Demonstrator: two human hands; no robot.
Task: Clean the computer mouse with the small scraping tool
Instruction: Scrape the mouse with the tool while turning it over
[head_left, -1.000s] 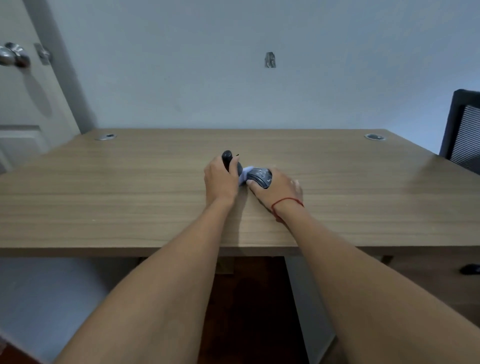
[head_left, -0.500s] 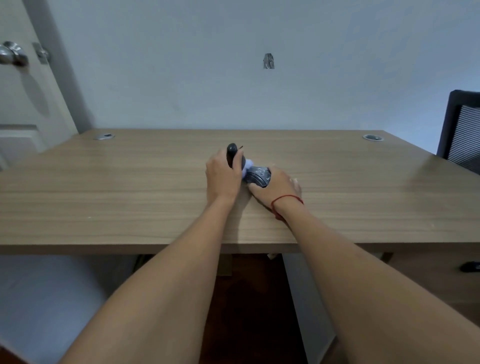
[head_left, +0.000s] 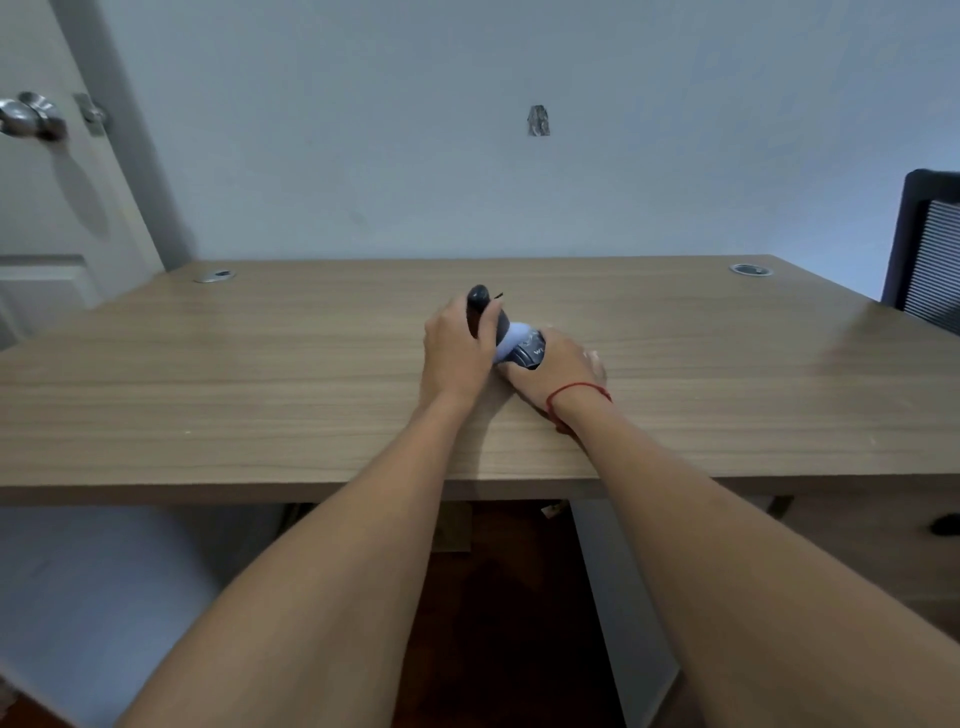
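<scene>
My right hand (head_left: 558, 366) presses a dark grey computer mouse (head_left: 531, 351) with white lettering onto the wooden desk (head_left: 260, 374); most of the mouse is hidden under the fingers. My left hand (head_left: 457, 345) is closed around a dark, rounded scraping tool (head_left: 478, 304) that stands up above the thumb. The tool's pale blue part (head_left: 511, 336) lies against the left side of the mouse. A thin dark tip sticks out beside the tool's top. A red string circles my right wrist.
Two round cable grommets sit at the desk's far corners, one on the left (head_left: 214, 276) and one on the right (head_left: 750, 269). A dark mesh chair (head_left: 930, 249) stands at the right edge. A door with a metal knob (head_left: 31, 117) is on the left.
My left hand has shifted slightly right and away from me, lifting the dark tool more upright against the mouse. My right hand has stayed almost in place on the mouse.
</scene>
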